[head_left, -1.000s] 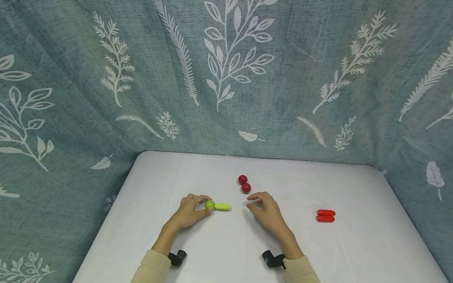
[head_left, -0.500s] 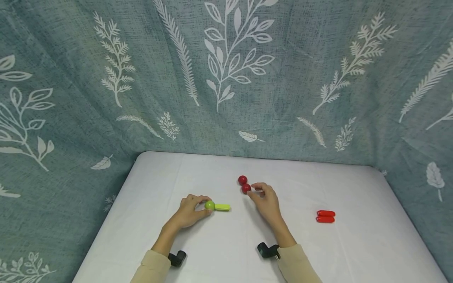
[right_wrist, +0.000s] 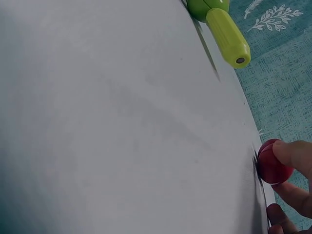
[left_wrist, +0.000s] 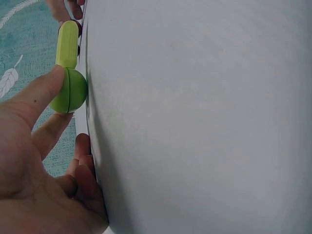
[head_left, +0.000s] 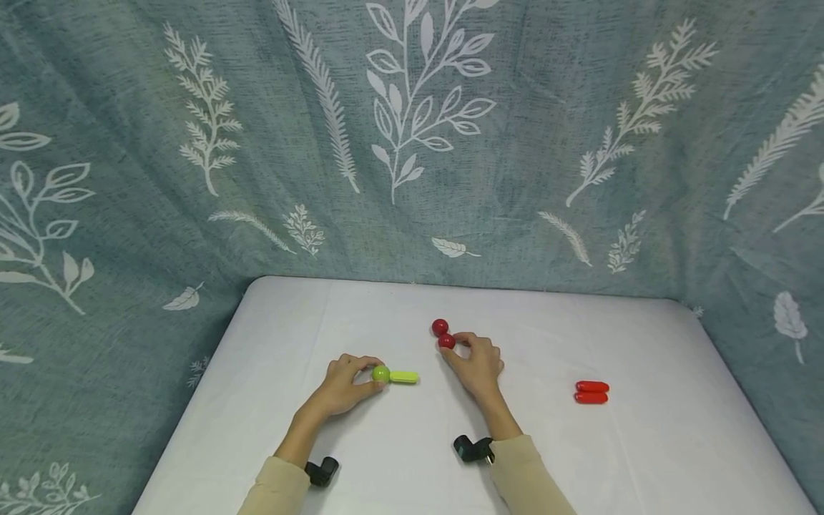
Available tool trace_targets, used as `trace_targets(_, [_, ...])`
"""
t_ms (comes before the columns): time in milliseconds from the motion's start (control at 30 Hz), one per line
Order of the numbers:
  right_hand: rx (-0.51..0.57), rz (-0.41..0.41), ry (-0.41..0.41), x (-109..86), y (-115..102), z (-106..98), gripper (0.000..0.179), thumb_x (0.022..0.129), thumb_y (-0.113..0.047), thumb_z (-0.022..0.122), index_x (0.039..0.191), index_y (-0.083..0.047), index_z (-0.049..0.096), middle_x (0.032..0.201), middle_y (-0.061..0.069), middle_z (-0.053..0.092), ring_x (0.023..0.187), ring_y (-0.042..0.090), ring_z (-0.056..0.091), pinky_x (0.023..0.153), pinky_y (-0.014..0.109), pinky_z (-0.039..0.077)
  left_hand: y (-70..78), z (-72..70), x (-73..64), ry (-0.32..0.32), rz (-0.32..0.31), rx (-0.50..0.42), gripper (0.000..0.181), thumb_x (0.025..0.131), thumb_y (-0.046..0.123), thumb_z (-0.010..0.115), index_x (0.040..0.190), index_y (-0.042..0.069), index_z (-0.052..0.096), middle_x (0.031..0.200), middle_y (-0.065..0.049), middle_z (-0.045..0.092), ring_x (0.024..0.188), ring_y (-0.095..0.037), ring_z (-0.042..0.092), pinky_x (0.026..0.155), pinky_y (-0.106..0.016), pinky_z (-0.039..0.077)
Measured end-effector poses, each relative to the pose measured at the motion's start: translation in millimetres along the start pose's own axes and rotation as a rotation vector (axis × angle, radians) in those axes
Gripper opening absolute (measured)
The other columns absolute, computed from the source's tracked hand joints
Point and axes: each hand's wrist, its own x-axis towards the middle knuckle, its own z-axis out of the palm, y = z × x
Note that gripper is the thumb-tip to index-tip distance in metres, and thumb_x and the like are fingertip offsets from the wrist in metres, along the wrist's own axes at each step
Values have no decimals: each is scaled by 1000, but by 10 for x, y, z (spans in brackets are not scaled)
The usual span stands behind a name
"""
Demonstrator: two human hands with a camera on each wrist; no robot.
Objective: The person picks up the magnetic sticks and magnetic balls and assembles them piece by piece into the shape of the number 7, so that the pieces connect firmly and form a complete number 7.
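Observation:
On the white table, my left hand (head_left: 347, 385) pinches a green ball (head_left: 381, 374) between thumb and finger. A yellow-green rod (head_left: 404, 377) extends from the ball toward the right, end against it; its free end bears a dark round inset in the right wrist view. Farther back, my right hand (head_left: 478, 363) has thumb and finger around the nearer dark red ball (head_left: 447, 341). Close behind sits a second dark red ball (head_left: 440, 327), overlapped by the first in the head view. In the right wrist view the thumb lies on the held red ball (right_wrist: 273, 168).
Two bright red rods (head_left: 591, 392) lie side by side on the right part of the table (head_left: 644, 450). A teal leaf-patterned cloth (head_left: 502, 222) hangs behind the table's far edge. Black wrist cameras (head_left: 473, 449) stick out near both sleeves.
My right hand has moved forward and slightly left, and its thumb and finger have closed around the nearer red ball. The left hand keeps its grip on the green ball in place.

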Motion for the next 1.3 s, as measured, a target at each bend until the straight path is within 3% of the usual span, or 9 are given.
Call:
trace_targets(567, [10,0,-3,-48,-34,-32,37,86,-31,80,114,-7,73,113,15,64,113,36,48,93,60,26,-11,3,-26,-5,13,-27,35,89,38,76,121,29,69,119,-8,52,109,-28,41,83,-53,43])
trace_targets(967, [180,32,-106,-190,-146,-214,35,84,-25,82,115,-11,73,115,13,64,109,31,53,91,49,42,-6,-12,-34,1,12,-25,33,89,38,75,120,29,69,120,-8,53,108,-27,42,82,-54,43])
trace_targets(1167, [175,65,-155,-264,-181,-250,35,85,-26,80,118,-15,72,116,11,62,110,31,53,90,50,44,-1,-13,-29,9,20,-19,33,90,37,75,121,28,69,120,-8,54,109,-28,42,83,-56,43])
trace_targets(1300, [167,42,-187,-307,-166,-247,36,84,-28,82,117,-16,73,115,11,63,105,30,52,86,46,42,-13,-10,-20,7,27,-13,33,90,38,74,122,29,69,120,-7,54,109,-27,42,83,-55,43])
